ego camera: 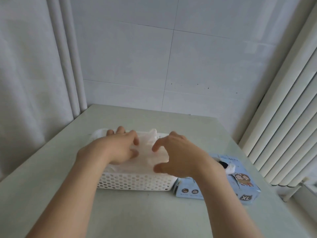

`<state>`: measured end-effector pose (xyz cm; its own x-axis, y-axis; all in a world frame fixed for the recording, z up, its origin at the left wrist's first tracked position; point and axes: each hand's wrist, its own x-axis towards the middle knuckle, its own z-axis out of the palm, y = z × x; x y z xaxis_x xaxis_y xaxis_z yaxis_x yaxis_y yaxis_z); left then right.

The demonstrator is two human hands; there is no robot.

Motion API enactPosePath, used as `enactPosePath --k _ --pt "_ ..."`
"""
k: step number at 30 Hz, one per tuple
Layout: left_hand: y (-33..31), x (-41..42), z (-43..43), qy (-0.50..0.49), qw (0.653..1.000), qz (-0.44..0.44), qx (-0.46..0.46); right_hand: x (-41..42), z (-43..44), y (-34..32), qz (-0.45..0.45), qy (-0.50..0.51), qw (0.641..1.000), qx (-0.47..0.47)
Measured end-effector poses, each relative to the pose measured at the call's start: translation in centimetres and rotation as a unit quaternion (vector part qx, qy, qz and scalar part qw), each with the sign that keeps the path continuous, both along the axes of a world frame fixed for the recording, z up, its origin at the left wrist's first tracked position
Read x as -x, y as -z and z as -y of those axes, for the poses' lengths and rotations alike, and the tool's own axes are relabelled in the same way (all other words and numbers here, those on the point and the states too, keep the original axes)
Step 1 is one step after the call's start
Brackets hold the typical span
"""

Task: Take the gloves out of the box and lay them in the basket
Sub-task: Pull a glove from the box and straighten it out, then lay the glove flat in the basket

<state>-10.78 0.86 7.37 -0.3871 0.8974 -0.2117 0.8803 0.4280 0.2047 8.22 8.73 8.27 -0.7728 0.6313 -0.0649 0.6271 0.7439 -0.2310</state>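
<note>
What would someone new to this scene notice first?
Both hands draw the eye first, over the white perforated basket on the table: the left hand rests on the pile of clear gloves in it, the right hand hovers above, fingers curled. Right of the basket lies a light blue glove box marked XL, with one glove poking from its opening.

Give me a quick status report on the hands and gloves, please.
Left hand resting on gloves in basket. Right hand open above them. Box beside basket, one glove poking out. Nothing blocking.
</note>
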Motion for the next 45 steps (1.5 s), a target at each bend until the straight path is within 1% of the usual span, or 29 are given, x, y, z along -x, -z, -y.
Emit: enactPosePath --k 1,3,6,10,11,13,15,16,18,19,20,21,22,24,26,28,30,33,35,40,42,45 --pt "0.1 -0.4 -0.1 0.014 1.000 0.012 0.026 0.0 -0.2 0.4 0.022 -0.001 1.000 0.004" --pt "0.7 -0.9 -0.3 0.020 0.998 0.015 0.050 0.0 -1.0 1.1 0.018 0.015 1.000 0.020" --pt "1.7 -1.0 -0.8 0.011 0.998 0.005 0.064 0.4 -1.7 2.0 0.000 0.028 1.000 0.013" --pt "1.9 -1.7 -1.2 0.004 0.998 -0.011 0.067 0.9 -1.9 3.0 0.013 0.011 1.000 -0.010" --pt "1.7 -1.8 -1.2 0.001 0.998 -0.012 0.062 0.7 -2.0 2.8 0.011 0.003 1.000 0.002" --pt "1.1 -2.3 -1.1 -0.002 0.998 -0.027 0.051 -0.3 -2.2 1.7 -0.019 -0.009 0.998 0.055" --pt "0.4 -2.9 -1.0 0.002 0.998 -0.065 0.018 -1.5 -2.2 0.4 -0.076 -0.016 0.992 0.095" --pt "0.1 -3.4 -1.0 0.002 0.997 -0.083 -0.009 -2.1 -2.3 0.0 -0.111 -0.012 0.989 0.092" --pt "-0.6 -4.3 -0.9 -0.007 0.992 -0.100 -0.081 -3.4 -2.8 -0.3 -0.178 0.014 0.982 0.055" --pt "-0.9 -4.8 -0.9 -0.010 0.988 -0.100 -0.120 -4.2 -3.3 -0.4 -0.194 0.036 0.980 0.033" --pt "-0.9 -5.3 -1.0 -0.006 0.982 -0.100 -0.158 -5.1 -3.8 -0.3 -0.191 0.060 0.980 0.014" --pt "-0.9 -6.0 -1.2 0.011 0.976 -0.096 -0.196 -6.2 -4.3 -0.3 -0.167 0.082 0.982 0.002" --pt "-0.6 -6.6 -1.5 0.038 0.969 -0.086 -0.227 -7.2 -4.8 -0.2 -0.127 0.101 0.987 -0.003" --pt "0.3 -7.8 -2.1 0.115 0.960 -0.055 -0.250 -8.7 -5.6 0.1 -0.048 0.134 0.990 0.001" --pt "1.4 -9.1 -2.8 0.182 0.952 -0.033 -0.246 -9.4 -5.7 0.3 -0.016 0.164 0.986 0.001" --pt "2.7 -10.1 -3.4 0.223 0.942 -0.039 -0.246 -9.2 -5.8 0.6 -0.024 0.186 0.982 0.001" --pt "3.9 -11.1 -3.9 0.243 0.939 -0.051 -0.237 -8.9 -6.1 1.0 -0.028 0.192 0.981 0.004" --pt "5.2 -11.9 -4.3 0.249 0.942 -0.086 -0.205 -8.5 -7.2 2.1 -0.020 0.184 0.982 -0.026" --pt "5.5 -12.1 -4.4 0.252 0.941 -0.102 -0.202 -8.6 -8.0 2.4 -0.025 0.178 0.983 -0.044" --pt "6.0 -12.2 -4.4 0.244 0.943 -0.117 -0.191 -9.0 -8.6 2.4 -0.034 0.165 0.985 -0.047" --pt "5.9 -12.3 -4.3 0.242 0.945 -0.126 -0.182 -9.0 -8.5 2.0 -0.049 0.168 0.983 -0.059" --pt "5.9 -12.3 -4.3 0.240 0.947 -0.123 -0.174 -9.1 -7.9 0.9 -0.100 0.174 0.977 -0.075"
